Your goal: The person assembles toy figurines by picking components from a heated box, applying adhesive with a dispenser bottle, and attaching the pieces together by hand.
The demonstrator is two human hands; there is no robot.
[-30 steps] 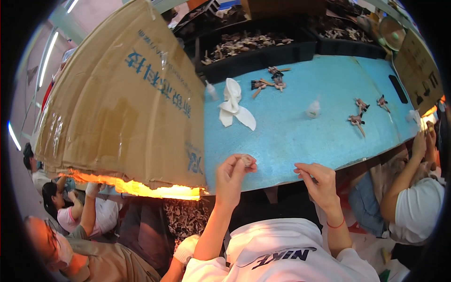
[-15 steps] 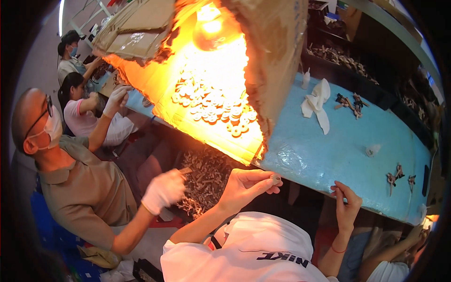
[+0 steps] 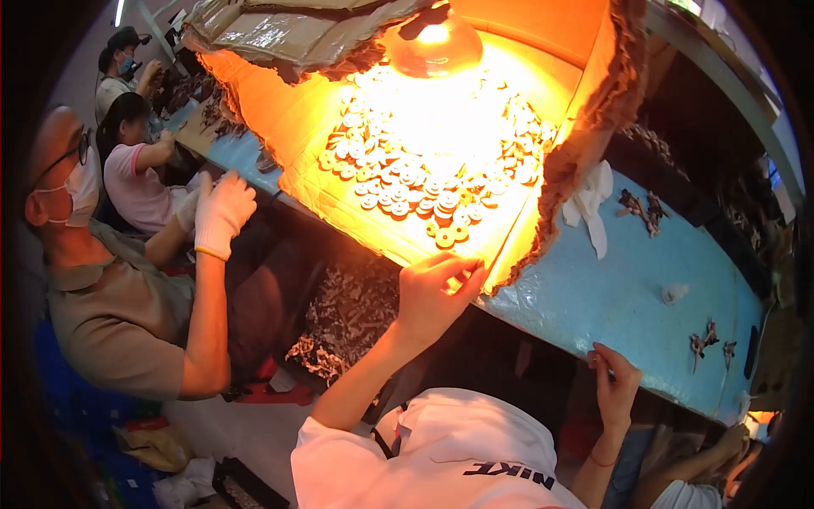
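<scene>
My left hand (image 3: 437,297) is closed in a pinch at the front edge of a cardboard box, just below a pile of small ring-shaped pieces (image 3: 398,182). What its fingertips hold, if anything, is hidden by the angle and the glare. A bright lamp (image 3: 434,49) hangs over the pile inside the open-fronted cardboard box (image 3: 335,204). By the edge of the blue table (image 3: 585,288), my right hand (image 3: 616,382) has its fingers drawn together; anything in them is too small to make out.
A white cloth (image 3: 591,204), a small white bottle (image 3: 674,293) and small dark pieces (image 3: 708,339) lie on the table. Below the box stands a bin of scraps (image 3: 348,310). A gloved co-worker (image 3: 127,288) sits at the left; another person's arm (image 3: 712,462) shows at the lower right.
My left hand has moved up and toward the box; the small roundish piece seen in its fingertips is now hidden. My right hand is slightly lower. The view has shifted; the co-worker's gloved hand has risen.
</scene>
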